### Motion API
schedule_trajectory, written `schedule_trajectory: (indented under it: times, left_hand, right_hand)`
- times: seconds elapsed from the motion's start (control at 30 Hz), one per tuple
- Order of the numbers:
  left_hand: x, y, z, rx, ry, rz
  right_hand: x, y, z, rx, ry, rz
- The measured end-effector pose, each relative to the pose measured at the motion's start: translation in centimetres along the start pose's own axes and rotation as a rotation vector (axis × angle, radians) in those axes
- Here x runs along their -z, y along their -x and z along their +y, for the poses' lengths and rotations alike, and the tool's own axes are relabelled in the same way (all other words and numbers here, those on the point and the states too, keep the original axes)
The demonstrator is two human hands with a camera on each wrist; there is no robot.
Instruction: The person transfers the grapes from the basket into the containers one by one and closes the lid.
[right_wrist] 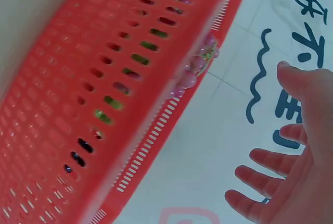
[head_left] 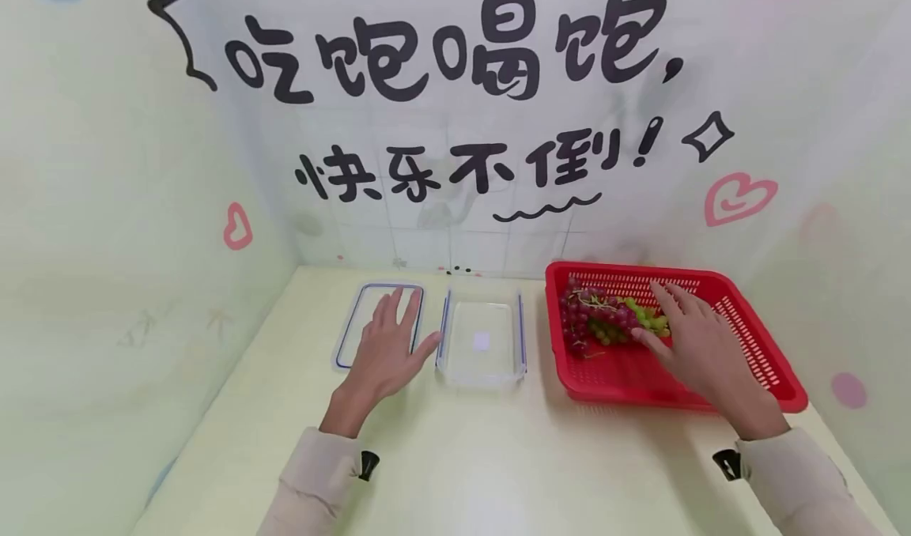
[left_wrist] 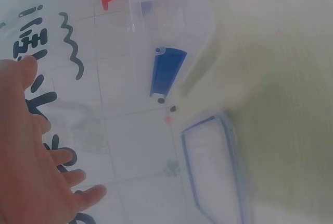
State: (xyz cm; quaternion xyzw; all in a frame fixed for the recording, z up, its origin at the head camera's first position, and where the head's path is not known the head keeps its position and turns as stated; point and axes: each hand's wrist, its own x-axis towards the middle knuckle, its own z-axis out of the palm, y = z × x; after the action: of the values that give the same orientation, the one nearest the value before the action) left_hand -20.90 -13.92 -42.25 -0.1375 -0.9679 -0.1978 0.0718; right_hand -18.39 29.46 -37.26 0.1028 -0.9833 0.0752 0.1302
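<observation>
My left hand [head_left: 384, 358], fingers straight and spread, hovers over the blue-edged clear lid [head_left: 349, 346] and holds nothing. Just right of the lid stands a clear rectangular food container [head_left: 482, 368] with blue side clips; a clip [left_wrist: 167, 73] shows up close in the left wrist view. Over the right part of a red plastic basket [head_left: 619, 376], my right hand [head_left: 704, 354] is spread with nothing in it. Red grapes [head_left: 578, 315] and green grapes [head_left: 608, 333] lie inside the basket, partly covered by my fingers in the head view.
A pale yellow table [head_left: 470, 457] carries everything. Behind it hangs a white sheet [head_left: 427, 133] with large dark lettering and pink hearts, and similar pale sheets close off both sides. The basket's slotted wall [right_wrist: 119, 86] stands high in the right wrist view.
</observation>
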Motion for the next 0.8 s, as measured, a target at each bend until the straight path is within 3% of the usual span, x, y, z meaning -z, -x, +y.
schedule_trajectory:
  times: [0.2,0.53,0.8]
  left_hand:
    - [-0.5,-0.8,0.8,0.012,0.125,-0.056]
    - [-3.0,-0.9,1.6,0.153,0.378,-0.056]
    - [-5.3,-0.4,2.2,0.205,0.398,-0.044]
  right_hand:
    - [0.9,-0.4,0.8,-0.045,-0.051,0.009]
    - [1.7,-0.9,1.6,-0.093,-0.141,0.000]
    - [2.9,-2.2,2.9,-0.208,-0.291,-0.109]
